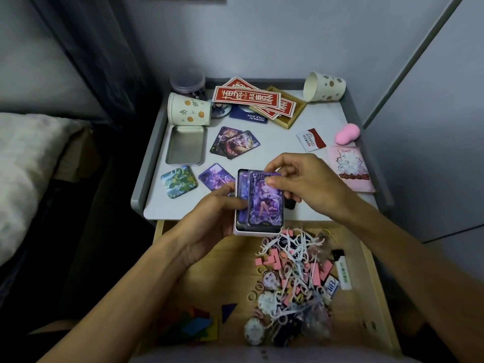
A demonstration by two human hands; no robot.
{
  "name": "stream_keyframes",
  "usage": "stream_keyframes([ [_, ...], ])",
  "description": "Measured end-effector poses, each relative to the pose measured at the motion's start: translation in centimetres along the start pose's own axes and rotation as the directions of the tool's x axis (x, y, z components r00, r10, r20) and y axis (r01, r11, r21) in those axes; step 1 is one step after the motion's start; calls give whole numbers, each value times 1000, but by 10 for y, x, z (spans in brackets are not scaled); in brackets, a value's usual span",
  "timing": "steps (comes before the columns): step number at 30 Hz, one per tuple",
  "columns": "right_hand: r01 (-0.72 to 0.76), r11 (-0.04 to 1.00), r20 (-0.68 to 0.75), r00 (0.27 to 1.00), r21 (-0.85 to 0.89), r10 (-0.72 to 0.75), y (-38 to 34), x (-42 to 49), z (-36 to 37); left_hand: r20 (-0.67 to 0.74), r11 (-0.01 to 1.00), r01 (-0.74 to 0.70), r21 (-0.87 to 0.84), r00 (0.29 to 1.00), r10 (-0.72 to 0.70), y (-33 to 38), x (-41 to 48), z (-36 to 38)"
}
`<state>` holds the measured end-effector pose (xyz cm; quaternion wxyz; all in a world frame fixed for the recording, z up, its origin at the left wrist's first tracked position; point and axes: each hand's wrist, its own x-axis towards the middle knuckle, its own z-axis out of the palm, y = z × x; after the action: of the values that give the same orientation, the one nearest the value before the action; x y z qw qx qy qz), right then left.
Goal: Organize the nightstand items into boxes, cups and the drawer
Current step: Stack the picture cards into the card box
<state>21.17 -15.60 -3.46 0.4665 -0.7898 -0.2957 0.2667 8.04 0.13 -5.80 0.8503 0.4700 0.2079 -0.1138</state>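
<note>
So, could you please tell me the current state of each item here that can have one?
Drawer: pulled open, holding clutter.
Card box: open, cards inside, held by left hand.
Purple card: pinched by right hand, over the box.
Metal tin: open, empty.
Paper cup by tin: on its side.
Corner paper cup: on its side.

white box (258, 233) mostly hidden, coloured pieces (195, 326) blurred

Dim, bluish light — soft focus, dark corners, wide-angle bending.
</note>
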Motion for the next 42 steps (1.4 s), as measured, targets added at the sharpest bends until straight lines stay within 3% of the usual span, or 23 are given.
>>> stream_keyframes([
  [6, 7, 1000, -48, 999, -27, -9, 1, 1, -1, 66, 1000, 22, -18, 998, -21, 0, 1, 0],
  [12, -29, 991, -157, 988, -131, 8, 0, 0, 13, -12, 1000, -2, -6, 1000, 2, -3, 0, 6],
  [21, 74, 947, -294, 940, -312, -171, -1, -5, 26, -66, 1000, -24, -17, 998, 23, -2, 0, 6],
  [27, 37, 992, -281, 957, -119, -69, 6, 1, 21, -328, 984, -171, -50, 933, 146, 15, 1, -9],
  [34, -89, 952, -134, 990, -293, 52, 6, 46, 21, -548, 935, -352, -44, 791, 272, 51, -13, -33],
  [38, -112, 828, -125, 991, -549, 51, -15, 113, 31, -594, 909, -405, -103, 758, 270, 60, -21, -43],
  [42, -340, 583, -222, 938, -738, 265, -21, 153, 50, -589, 906, -403, -126, 766, 259, 65, -24, -48],
])
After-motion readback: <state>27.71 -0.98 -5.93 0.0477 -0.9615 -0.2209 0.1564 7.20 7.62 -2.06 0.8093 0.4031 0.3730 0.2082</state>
